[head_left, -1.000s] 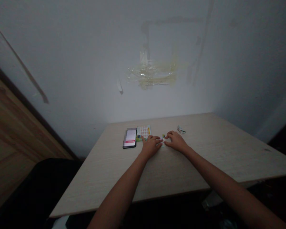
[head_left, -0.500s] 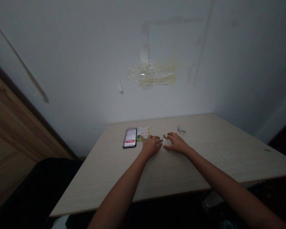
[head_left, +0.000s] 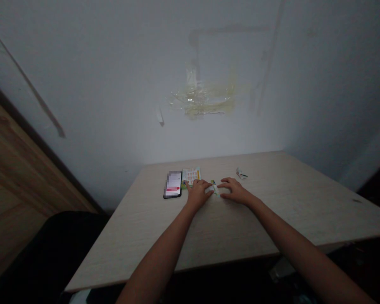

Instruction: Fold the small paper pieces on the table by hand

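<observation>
Both of my hands rest on a light wooden table (head_left: 272,219) near its far side. My left hand (head_left: 199,193) and my right hand (head_left: 235,191) meet over a small white and green piece of paper (head_left: 215,188) that lies flat between them. The fingertips of both hands press on it, with fingers curled and close together. A colourful printed sheet (head_left: 191,175) lies just beyond my left hand.
A black phone (head_left: 172,184) with a lit screen lies left of the printed sheet. A small crumpled wrapper (head_left: 241,173) sits further right near the wall. A white wall with old tape marks rises behind the table. A wooden panel stands at the left.
My right hand has slid slightly right and flattened, so more of the small paper shows between the hands. My left hand has barely moved.
</observation>
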Available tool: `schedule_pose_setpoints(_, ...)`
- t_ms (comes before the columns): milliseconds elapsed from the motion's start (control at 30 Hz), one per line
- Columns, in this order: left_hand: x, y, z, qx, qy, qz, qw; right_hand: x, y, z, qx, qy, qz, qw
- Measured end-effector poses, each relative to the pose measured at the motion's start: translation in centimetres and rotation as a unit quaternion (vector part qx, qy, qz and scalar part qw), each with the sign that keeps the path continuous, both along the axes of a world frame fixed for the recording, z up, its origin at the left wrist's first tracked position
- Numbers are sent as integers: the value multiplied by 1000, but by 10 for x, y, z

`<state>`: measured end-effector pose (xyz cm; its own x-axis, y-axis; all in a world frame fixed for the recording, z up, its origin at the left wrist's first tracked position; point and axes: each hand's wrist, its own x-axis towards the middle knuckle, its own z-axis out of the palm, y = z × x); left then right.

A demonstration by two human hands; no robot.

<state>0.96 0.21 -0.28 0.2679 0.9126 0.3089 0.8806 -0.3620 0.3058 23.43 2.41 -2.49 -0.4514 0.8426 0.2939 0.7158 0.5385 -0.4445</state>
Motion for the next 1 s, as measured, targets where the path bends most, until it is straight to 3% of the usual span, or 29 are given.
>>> schedule_pose_setpoints(167, 0, 0, 0, 14, 4, 44, 999, -1, -2, 2, -9, 4, -6, 1000)
schedule_pose_setpoints(1000, 5, 6, -6, 8, -78, 62, 995, -4, 6, -4, -5, 85, -14, 996)
